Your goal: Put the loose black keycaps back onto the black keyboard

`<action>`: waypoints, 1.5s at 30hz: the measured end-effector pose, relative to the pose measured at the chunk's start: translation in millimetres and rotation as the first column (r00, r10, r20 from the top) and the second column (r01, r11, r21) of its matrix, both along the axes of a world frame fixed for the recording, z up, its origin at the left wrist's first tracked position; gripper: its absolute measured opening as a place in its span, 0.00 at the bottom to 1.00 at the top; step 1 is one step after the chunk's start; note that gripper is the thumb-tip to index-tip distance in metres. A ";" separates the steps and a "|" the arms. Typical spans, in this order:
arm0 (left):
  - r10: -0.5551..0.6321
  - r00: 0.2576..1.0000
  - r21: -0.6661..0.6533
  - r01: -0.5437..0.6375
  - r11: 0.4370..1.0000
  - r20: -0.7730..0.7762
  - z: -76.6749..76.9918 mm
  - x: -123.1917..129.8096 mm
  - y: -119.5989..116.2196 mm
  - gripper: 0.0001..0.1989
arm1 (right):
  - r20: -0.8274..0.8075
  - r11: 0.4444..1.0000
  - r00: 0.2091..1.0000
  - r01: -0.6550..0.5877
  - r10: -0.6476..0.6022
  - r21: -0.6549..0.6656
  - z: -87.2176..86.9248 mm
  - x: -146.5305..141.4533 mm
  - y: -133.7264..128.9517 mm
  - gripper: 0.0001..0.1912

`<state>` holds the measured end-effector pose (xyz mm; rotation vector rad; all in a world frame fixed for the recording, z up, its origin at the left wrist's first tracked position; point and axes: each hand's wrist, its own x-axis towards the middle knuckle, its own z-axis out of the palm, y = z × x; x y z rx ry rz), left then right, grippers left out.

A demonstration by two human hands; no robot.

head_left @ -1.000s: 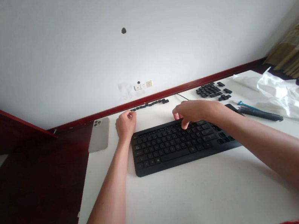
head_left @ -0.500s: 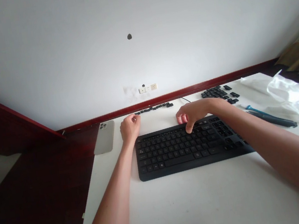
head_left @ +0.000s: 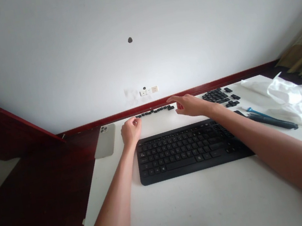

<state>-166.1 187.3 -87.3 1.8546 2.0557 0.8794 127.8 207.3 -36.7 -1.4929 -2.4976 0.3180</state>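
Observation:
A black keyboard (head_left: 180,150) lies on the white table, with keycaps on its main block; its right end is partly under my right forearm. Beyond it, a row of loose black keycaps (head_left: 155,110) runs along the table's back edge. My right hand (head_left: 189,105) hovers by the right end of that row, index finger stretched out and thumb apart, with nothing visible between them. My left hand (head_left: 131,132) rests at the keyboard's upper left corner, fingers curled in; whatever it may hold is hidden.
A phone (head_left: 105,140) lies at the table's left edge. More loose keycaps (head_left: 215,96) are grouped at the back right. A blue-and-black tool (head_left: 270,120) and a clear plastic bag (head_left: 299,99) lie on the right. A wall with sockets (head_left: 149,90) stands behind.
My right hand has lifted off the keyboard's upper keys and moved away from me, toward the loose keycap row, its index finger now extended. My left hand stays in place.

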 end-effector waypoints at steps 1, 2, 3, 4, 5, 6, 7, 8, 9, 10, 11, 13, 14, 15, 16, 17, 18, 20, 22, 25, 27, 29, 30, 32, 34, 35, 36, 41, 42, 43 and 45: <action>-0.001 1.000 -0.003 0.001 1.000 -0.001 0.2 0.0 -0.2 0.14 | 0.038 1.000 0.999 0.001 -0.001 -0.002 -0.9 -0.2 0.1 0.30; -0.001 1.000 -0.005 0.001 1.000 -0.002 0.4 0.1 -0.3 0.13 | 0.072 1.000 0.997 0.004 -0.003 -0.009 -1.7 -0.3 0.1 0.30; -0.002 1.000 -0.005 0.002 1.000 -0.002 0.5 0.2 -0.3 0.13 | 0.098 1.000 0.995 0.009 -0.008 -0.010 -2.4 -0.2 0.1 0.31; -0.002 1.000 -0.004 0.002 1.000 -0.001 0.6 0.2 -0.3 0.13 | 0.118 1.000 0.993 0.010 -0.009 -0.010 -3.1 -0.3 0.1 0.31; 0.000 1.000 -0.003 0.000 1.000 0.002 0.6 0.3 -0.2 0.13 | 0.129 1.000 0.992 0.009 -0.008 -0.008 -3.7 -0.5 0.0 0.31; 0.002 1.000 -0.001 -0.002 1.000 0.005 0.6 0.4 -0.1 0.13 | 0.133 1.000 0.991 0.004 -0.004 -0.005 -4.3 -0.8 -0.1 0.31; 0.005 1.000 0.000 -0.005 1.000 0.007 0.5 0.5 0.0 0.13 | 0.136 1.000 0.991 -0.001 0.001 0.000 -4.8 -1.3 -0.3 0.31; 0.009 1.000 0.002 -0.009 1.000 0.008 0.4 0.5 0.1 0.13 | 0.138 1.000 0.990 -0.007 0.006 0.005 -5.4 -1.9 -0.5 0.30; 0.009 1.000 0.002 -0.009 1.000 0.009 0.3 0.5 0.2 0.13 | 0.141 1.000 0.990 -0.011 0.010 0.009 -5.9 -2.5 -0.7 0.30; 0.006 1.000 0.003 -0.006 1.000 0.011 0.1 0.5 0.3 0.13 | 0.144 1.000 0.989 -0.015 0.013 0.012 -6.5 -3.0 -1.0 0.30; 0.003 1.000 0.004 -0.003 1.000 0.011 -0.2 0.4 0.4 0.13 | 0.148 1.000 0.989 -0.017 0.015 0.014 -7.0 -3.6 -1.2 0.29; -0.001 1.000 0.005 0.001 1.000 0.013 -0.8 0.1 0.5 0.13 | 0.160 1.000 0.987 -0.015 0.012 0.016 -8.1 -4.6 -1.5 0.30; -0.002 1.000 0.005 0.002 1.000 0.014 -1.1 -0.2 0.5 0.13 | 0.166 1.000 0.986 -0.011 0.008 0.016 -8.4 -5.0 -1.8 0.30; -0.003 1.000 0.006 0.003 1.000 0.015 -1.4 -0.4 0.5 0.12 | 0.170 1.000 0.986 -0.007 0.004 0.017 -8.4 -5.3 -2.0 0.30; -0.003 1.000 0.008 0.003 1.000 0.017 -1.6 -0.5 0.4 0.12 | 0.171 1.000 0.985 -0.004 0.001 0.017 -7.9 -5.5 -2.3 0.30; -0.005 1.000 0.010 0.005 1.000 0.018 -1.5 -0.6 0.3 0.12 | 0.169 1.000 0.986 -0.005 0.002 0.017 -7.0 -5.7 -2.8 0.29; -0.006 1.000 0.012 0.006 1.000 0.019 -1.3 -0.6 0.1 0.12 | 0.167 1.000 0.986 -0.009 0.006 0.016 -5.4 -5.8 -3.3 0.28; -0.007 1.000 0.011 0.007 1.000 0.017 -0.3 -0.4 -0.2 0.12 | 0.157 1.000 0.987 -0.026 0.025 0.005 -0.2 -5.9 -4.9 0.25; -0.004 1.000 0.006 0.004 1.000 0.012 0.9 0.2 -0.5 0.12 | 0.144 0.999 0.989 -0.033 0.033 -0.002 6.7 -6.3 -6.8 0.21; -0.001 1.000 0.008 0.001 1.000 0.005 1.7 0.9 -0.8 0.13 | 0.119 1.000 0.993 -0.012 0.009 0.021 16.2 -7.4 -9.6 0.19; -0.002 1.000 0.014 0.002 1.000 0.005 1.3 1.0 -0.7 0.13 | 0.112 0.999 0.994 -0.003 -0.002 0.040 19.3 -8.4 -10.9 0.19; -0.002 1.000 0.017 0.002 1.000 0.006 0.5 0.8 -0.4 0.13 | 0.117 0.999 0.993 0.001 -0.005 0.039 18.7 -9.1 -11.2 0.18; -0.001 1.000 0.017 0.001 1.000 0.006 0.1 0.7 -0.3 0.13 | 0.121 0.999 0.993 0.003 -0.007 0.034 17.1 -9.4 -10.9 0.18; -0.001 1.000 0.014 0.001 1.000 0.003 -0.4 0.3 0.2 0.13 | 0.128 1.000 0.992 0.003 -0.006 0.024 12.2 -9.5 -9.7 0.18; -0.002 1.000 0.007 0.002 1.000 0.001 -0.5 0.0 0.5 0.13 | 0.127 1.000 0.992 -0.008 0.006 0.016 6.4 -9.1 -7.8 0.18; -0.003 1.000 0.003 0.003 1.000 0.000 -0.4 -0.2 0.6 0.13 | 0.127 1.000 0.992 -0.016 0.014 0.013 3.9 -8.8 -6.8 0.17; -0.001 1.000 0.000 0.001 1.000 0.000 -0.3 -0.3 0.6 0.12 | 0.127 1.000 0.992 -0.024 0.022 0.012 2.0 -8.4 -6.0 0.16; -0.007 1.000 0.003 0.007 1.000 -0.001 1.0 -0.3 -0.2 0.13 | 0.086 0.998 0.994 -0.069 0.069 0.001 6.9 -7.1 -6.8 0.13; -0.008 1.000 0.002 0.008 1.000 0.002 1.4 -0.2 -0.4 0.13 | 0.067 0.998 0.995 -0.067 0.067 -0.007 10.6 -7.1 -8.0 0.13; -0.008 1.000 -0.002 0.008 1.000 0.006 1.8 -0.1 -0.6 0.13 | 0.051 0.998 0.997 -0.061 0.062 -0.020 14.7 -7.0 -9.6 0.13; -0.005 1.000 -0.013 0.005 1.000 0.018 2.4 0.0 -0.8 0.12 | 0.037 0.997 0.998 -0.051 0.053 -0.055 23.8 -6.7 -13.4 0.13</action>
